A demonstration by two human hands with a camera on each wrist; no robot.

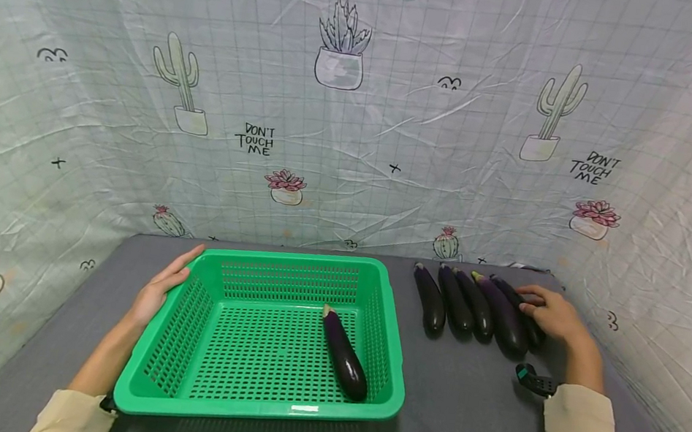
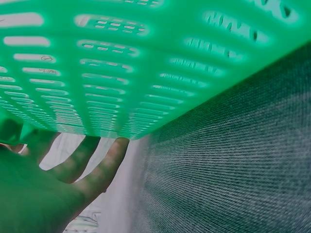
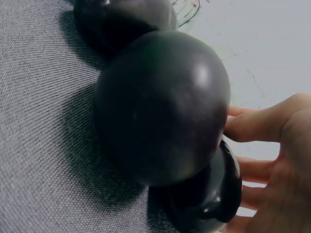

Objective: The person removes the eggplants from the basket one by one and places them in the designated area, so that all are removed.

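Note:
A green perforated plastic basket point(image 1: 255, 413) sits on the grey cloth, with one eggplant point(image 1: 344, 360) lying in its right part. My left hand point(image 1: 159, 293) rests along the basket's left side, fingers fairly straight; the left wrist view shows fingertips point(image 2: 119, 145) against the slotted outer wall. To the basket's right, several dark purple eggplants lie side by side in a row. My right hand point(image 1: 551, 315) grips the rightmost eggplant point(image 3: 209, 194), thumb on one side and fingers on the other. A thicker eggplant point(image 3: 160, 107) lies against it and partly hides it.
More eggplants point(image 1: 428, 301) lie between the basket and my right hand. A patterned cloth backdrop point(image 1: 357, 136) rises behind the grey surface point(image 1: 443, 422) and along both sides. A black wrist device point(image 1: 535, 381) is on my right wrist.

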